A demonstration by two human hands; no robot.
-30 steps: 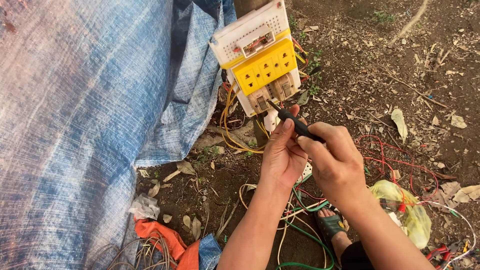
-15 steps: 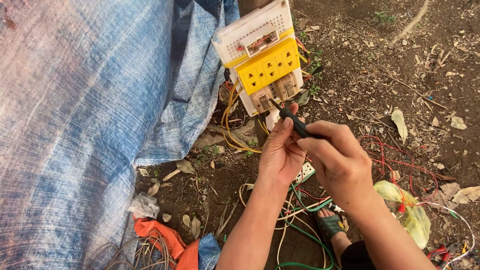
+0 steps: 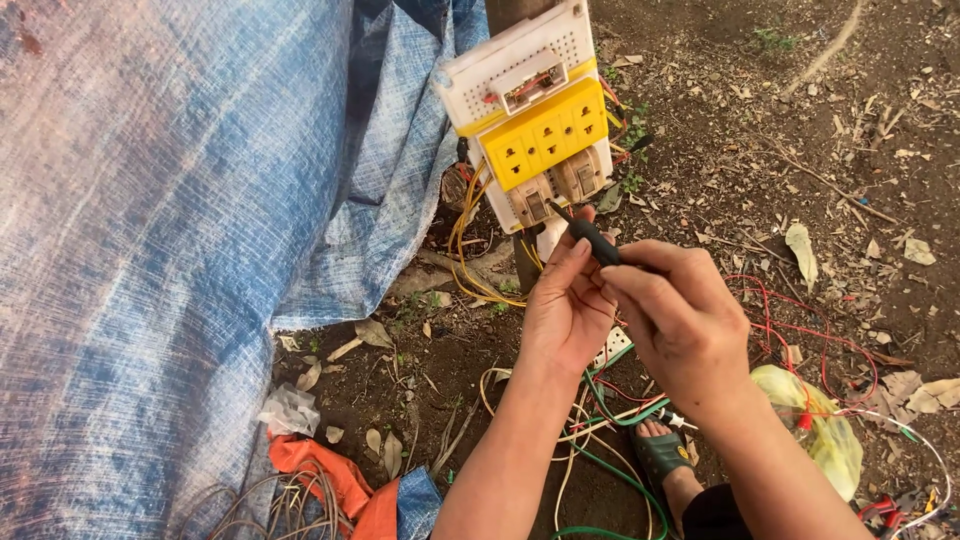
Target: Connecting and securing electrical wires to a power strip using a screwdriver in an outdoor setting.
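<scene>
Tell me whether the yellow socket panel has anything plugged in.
Empty: the yellow socket panel shows only bare holes, no plug in them.

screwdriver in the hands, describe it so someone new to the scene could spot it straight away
Find the white electrical board with a yellow socket block, mounted right of the blue tarp. Just below it, the left hand and right hand meet around a screwdriver. Unlike the coloured wires around it, it is a short, straight, black-handled tool aimed at the board's lower edge.

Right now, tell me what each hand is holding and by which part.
The right hand grips a black-handled screwdriver by its handle. The left hand steadies the handle's front with its fingers.
</scene>
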